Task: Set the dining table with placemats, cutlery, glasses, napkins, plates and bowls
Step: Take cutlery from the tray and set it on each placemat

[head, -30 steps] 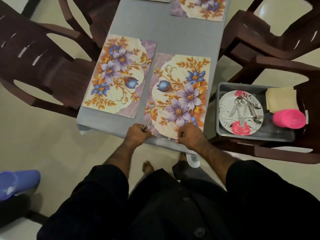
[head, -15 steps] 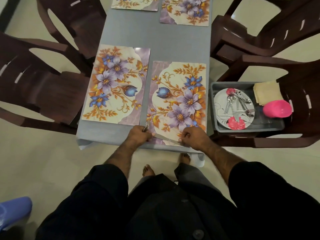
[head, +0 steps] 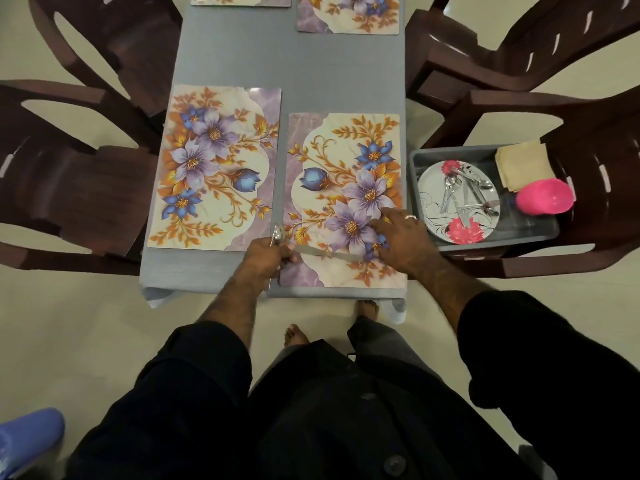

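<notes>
Two floral placemats lie side by side at the near end of the grey table [head: 287, 60]. The right placemat [head: 346, 188] has a table knife [head: 327, 253] lying across its near part. My left hand [head: 265, 252] grips a spoon [head: 278, 233] at that placemat's left edge, the bowl sticking up above my fist. My right hand [head: 403, 237] rests on the placemat with fingers spread, touching the knife's right end. The left placemat [head: 214, 168] is bare.
A grey tub [head: 485, 233] on the chair at right holds a flowered plate [head: 459, 202] with several pieces of cutlery, yellow napkins [head: 523, 164] and a pink bowl [head: 543, 197]. Dark brown chairs stand on both sides. Two more placemats lie at the far end.
The knife now lies on the right placemat. My right hand has opened and moved right, up onto the mat. My left hand still holds the spoon.
</notes>
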